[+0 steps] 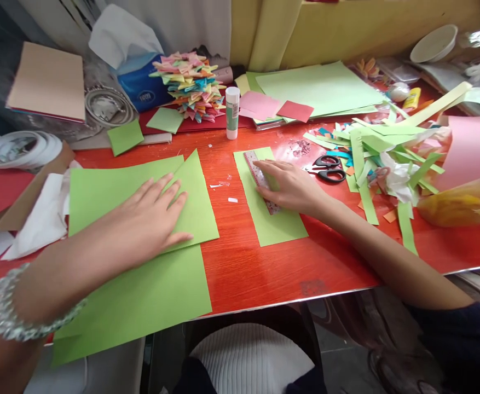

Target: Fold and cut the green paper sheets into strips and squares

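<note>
My left hand (151, 219) lies flat with its fingers spread on a green sheet of paper (196, 208). Under that sheet is more green paper (174, 295), reaching over the table's front edge. Beaded strands circle the left wrist. To the right, a narrower green paper piece (281, 232) rests on the red table. My right hand (284, 186) grips a short clear ruler (251, 160) lying slantwise across that piece, its fingers covering the ruler's middle. Black-handled scissors (330, 174) lie just right of this hand, their blades partly hidden by it.
Behind the papers stands a glue stick (232, 112), near a stack of folded colored paper pieces (194, 82) and a blue tissue pack (141, 82). Green strips and scraps (383, 142) pile up on the right. Tape rolls (16, 149) are at the left. Green sheets (322, 87) lie at the back.
</note>
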`<state>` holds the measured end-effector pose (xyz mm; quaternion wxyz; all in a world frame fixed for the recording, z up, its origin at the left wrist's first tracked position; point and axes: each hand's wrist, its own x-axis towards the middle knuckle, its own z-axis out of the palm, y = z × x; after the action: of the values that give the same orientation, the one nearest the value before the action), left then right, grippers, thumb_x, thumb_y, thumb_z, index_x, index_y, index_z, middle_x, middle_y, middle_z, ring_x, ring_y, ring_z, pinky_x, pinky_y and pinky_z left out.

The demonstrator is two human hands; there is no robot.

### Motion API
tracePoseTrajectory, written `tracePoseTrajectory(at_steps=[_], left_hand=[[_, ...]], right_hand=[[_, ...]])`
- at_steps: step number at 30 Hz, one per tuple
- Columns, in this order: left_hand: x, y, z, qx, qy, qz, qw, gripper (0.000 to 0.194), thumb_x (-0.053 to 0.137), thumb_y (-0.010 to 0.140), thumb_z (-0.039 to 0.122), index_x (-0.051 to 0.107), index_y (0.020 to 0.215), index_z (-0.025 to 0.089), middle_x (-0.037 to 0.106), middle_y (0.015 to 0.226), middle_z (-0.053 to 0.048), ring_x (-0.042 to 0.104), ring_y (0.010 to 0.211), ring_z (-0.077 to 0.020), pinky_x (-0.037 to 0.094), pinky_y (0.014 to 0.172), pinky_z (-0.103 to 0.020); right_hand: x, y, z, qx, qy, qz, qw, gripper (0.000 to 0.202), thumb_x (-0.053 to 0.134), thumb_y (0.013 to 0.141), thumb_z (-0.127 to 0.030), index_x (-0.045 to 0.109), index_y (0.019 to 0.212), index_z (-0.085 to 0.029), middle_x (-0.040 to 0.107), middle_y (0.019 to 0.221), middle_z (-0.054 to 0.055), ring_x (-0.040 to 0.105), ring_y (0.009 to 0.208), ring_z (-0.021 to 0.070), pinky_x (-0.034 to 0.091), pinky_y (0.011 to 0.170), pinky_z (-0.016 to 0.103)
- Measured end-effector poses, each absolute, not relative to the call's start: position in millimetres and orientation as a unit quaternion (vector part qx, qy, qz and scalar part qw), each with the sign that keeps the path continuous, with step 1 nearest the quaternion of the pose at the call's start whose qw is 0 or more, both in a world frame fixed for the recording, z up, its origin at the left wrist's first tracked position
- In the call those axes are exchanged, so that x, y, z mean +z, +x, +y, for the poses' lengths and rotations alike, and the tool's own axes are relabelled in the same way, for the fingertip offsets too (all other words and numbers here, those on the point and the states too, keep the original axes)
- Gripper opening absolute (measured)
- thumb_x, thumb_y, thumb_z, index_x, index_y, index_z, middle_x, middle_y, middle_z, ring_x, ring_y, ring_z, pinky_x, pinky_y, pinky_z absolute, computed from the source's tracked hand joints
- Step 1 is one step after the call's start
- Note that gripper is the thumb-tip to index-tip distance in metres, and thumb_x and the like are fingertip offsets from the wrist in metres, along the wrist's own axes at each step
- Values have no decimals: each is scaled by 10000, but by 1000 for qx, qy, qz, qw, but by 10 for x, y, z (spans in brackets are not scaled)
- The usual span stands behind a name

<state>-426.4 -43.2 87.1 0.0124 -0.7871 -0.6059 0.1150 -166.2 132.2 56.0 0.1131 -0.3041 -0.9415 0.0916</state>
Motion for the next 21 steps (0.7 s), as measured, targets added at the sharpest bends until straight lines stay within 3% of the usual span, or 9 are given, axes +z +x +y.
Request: tracePoseTrajectory(at_steps=[3, 5, 8, 13, 18, 21], left_hand=[[864, -4292, -654, 120, -781, -613, 14, 847, 509, 852, 540, 334, 1418, -64, 285, 1470, -340, 198, 1407, -435, 204, 1123, -533], [866, -4324, -732, 134, -764, -631, 0, 822, 521, 856, 479, 297, 1438, -55, 260, 1480, -339, 213, 1396, -455, 230, 1099, -568], [898, -4334, -752, 173, -729, -660, -58, 739, 480, 864, 409, 290, 1468, 27, 246, 1512, -266, 270, 1386, -426, 272, 1078, -588], [1029, -4265, -703, 217, -713, -654, -129, 653, 311, 880, 281, 252, 1479, 29, 269, 1525, -184, 319, 1396, -290, 319, 1108, -432], [1085, -4329, -740, 196, -681, -684, -175, 825, 412, 849, 552, 180, 1510, 116, 147, 1570, -97, 208, 1438, -279, 277, 1138, -426], [1022, -4407, -790, 166, -691, -685, -161, 766, 403, 857, 507, 247, 1497, 115, 183, 1560, -95, 235, 1430, -274, 276, 1141, -422]], right_hand=[[599, -1667, 1294, 50, -330, -939, 81, 587, 452, 834, -203, 428, 1419, -150, 660, 1193, 129, 653, 886, 270, 466, 630, 331], [590, -1667, 1289, 14, -332, -941, 67, 602, 416, 832, -164, 405, 1434, -141, 688, 1128, 129, 650, 792, 247, 411, 561, 302], [527, -1656, 1316, -12, -314, -947, 66, 593, 390, 853, -151, 379, 1444, -109, 698, 1096, 141, 646, 756, 234, 387, 545, 294], [445, -1632, 1425, -17, -327, -939, 108, 508, 360, 894, -121, 457, 1392, -109, 713, 1063, 144, 669, 764, 229, 428, 579, 297], [645, -1543, 1426, 3, -331, -906, 264, 382, 342, 964, -187, 609, 1235, -144, 729, 1044, 99, 693, 795, 199, 492, 647, 302], [831, -1365, 1253, -23, -321, -877, 356, 361, 353, 967, -190, 641, 1187, -192, 724, 1075, 70, 697, 846, 183, 519, 689, 306]])
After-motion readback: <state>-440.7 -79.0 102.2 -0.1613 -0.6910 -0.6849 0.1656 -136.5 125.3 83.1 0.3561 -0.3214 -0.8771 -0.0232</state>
